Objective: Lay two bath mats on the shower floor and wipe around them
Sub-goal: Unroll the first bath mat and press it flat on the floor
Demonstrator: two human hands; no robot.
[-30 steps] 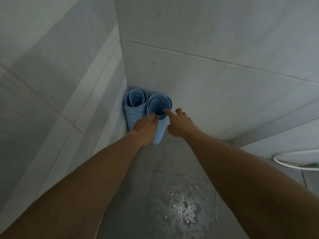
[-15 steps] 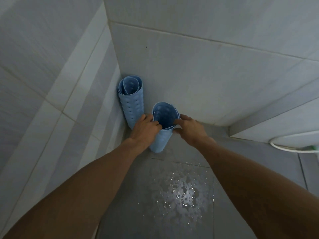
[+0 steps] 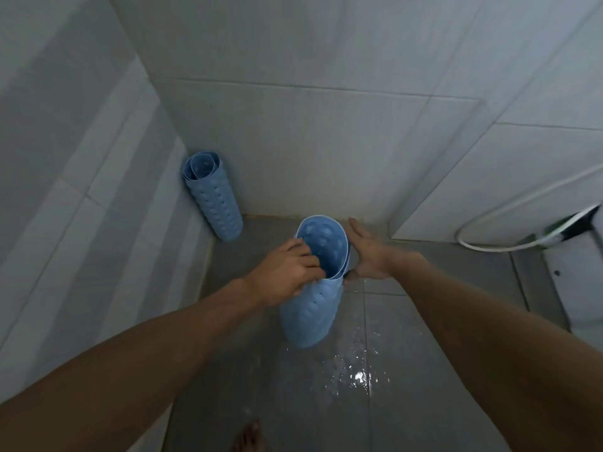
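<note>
Since half a second ago: carried out of the corner over the wet shower floor (image 3: 408, 396) in the left hand (image 3: 287, 272) clamped on its rim, one rolled bath mat (image 3: 313, 295); right hand (image 3: 368, 256) flat-open against it; second rolled mat (image 3: 213, 203) unmoved, upright in the corner.

2 bare forearms — no sleeves, no jewellery — and 1 bare foot (image 3: 247, 437).

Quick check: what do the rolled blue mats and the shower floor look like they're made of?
Held mat: likely soft rubber or vinyl, matte blue; it curls into a roll and shows moulded bumps and small holes. Corner mat: same look. Shower floor: grey tile, probably ceramic, with grout lines; glare shows on the wet patch.
</note>
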